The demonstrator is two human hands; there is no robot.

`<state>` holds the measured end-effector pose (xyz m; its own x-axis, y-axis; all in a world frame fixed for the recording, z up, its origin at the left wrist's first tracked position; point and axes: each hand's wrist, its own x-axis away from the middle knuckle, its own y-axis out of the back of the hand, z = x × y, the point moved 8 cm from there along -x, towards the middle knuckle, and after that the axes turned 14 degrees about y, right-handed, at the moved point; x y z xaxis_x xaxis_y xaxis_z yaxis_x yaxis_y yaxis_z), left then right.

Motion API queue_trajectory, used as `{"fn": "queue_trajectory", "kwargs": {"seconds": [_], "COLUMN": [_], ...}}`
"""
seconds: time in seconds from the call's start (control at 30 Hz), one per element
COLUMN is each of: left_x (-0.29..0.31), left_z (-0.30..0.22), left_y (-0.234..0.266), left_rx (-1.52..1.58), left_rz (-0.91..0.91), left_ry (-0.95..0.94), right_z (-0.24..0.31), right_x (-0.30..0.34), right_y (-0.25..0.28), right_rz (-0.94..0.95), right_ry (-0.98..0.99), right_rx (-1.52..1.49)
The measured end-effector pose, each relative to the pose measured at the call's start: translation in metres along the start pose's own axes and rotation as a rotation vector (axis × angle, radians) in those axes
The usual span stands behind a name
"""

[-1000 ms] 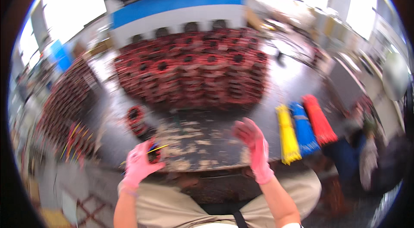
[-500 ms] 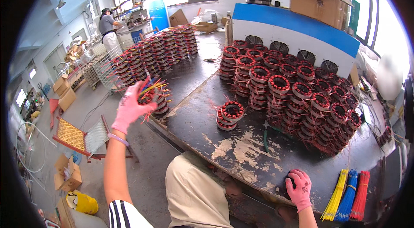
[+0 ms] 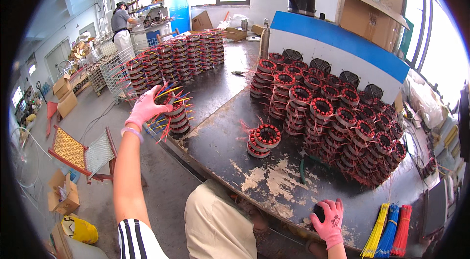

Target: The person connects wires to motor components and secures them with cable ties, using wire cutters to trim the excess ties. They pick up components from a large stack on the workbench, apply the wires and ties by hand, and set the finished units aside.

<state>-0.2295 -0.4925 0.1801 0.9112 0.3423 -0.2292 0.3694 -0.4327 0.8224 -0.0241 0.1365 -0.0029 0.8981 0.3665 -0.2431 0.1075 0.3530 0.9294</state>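
Observation:
My left hand (image 3: 146,106), in a pink glove, grips the rim of a wound motor stator (image 3: 169,98) with yellow, blue and red leads. That stator sits at the top of a short stack (image 3: 179,124) by the table's left edge. At the near edge my right hand (image 3: 330,222), also gloved in pink, curls over a small black rounded object (image 3: 318,213), mostly hidden under the palm and thumb. Between the hands stands a separate short pile of red-wound stators (image 3: 264,139).
Tall rows of stators (image 3: 342,117) fill the table's right side; finished-looking stacks with coloured leads (image 3: 178,56) line the far left. Yellow, blue and red wire bundles (image 3: 388,229) lie at the near right. Green-handled pliers (image 3: 302,168) rest mid-table. A co-worker (image 3: 121,29) stands far left.
My left hand has lowered slightly with the stator onto the short stack. My right hand has stayed at the table edge with the black object. The view has shifted a little.

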Motion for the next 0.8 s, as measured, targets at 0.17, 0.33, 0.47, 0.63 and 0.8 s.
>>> {"fn": "queue_trajectory", "kwargs": {"seconds": [0.17, 0.33, 0.47, 0.63, 0.8], "left_x": [-0.022, -0.043, -0.047, -0.037, -0.033], "left_z": [-0.013, 0.004, 0.014, 0.006, 0.01], "left_y": [-0.024, -0.038, -0.051, -0.052, -0.055], "left_rx": [-0.062, -0.067, -0.045, -0.105, -0.179], "left_rz": [0.073, 0.088, 0.149, 0.11, 0.121], "left_ry": [0.032, 0.018, 0.041, 0.086, 0.152], "right_z": [0.005, 0.001, 0.003, -0.002, -0.002], "right_x": [-0.008, -0.01, -0.011, -0.009, -0.009], "right_y": [0.006, 0.0, -0.001, -0.001, 0.0], "right_rz": [-0.038, 0.004, 0.007, -0.054, -0.064], "right_ry": [0.002, -0.002, 0.017, 0.022, 0.033], "right_rx": [0.119, 0.053, 0.025, -0.038, 0.012]}}
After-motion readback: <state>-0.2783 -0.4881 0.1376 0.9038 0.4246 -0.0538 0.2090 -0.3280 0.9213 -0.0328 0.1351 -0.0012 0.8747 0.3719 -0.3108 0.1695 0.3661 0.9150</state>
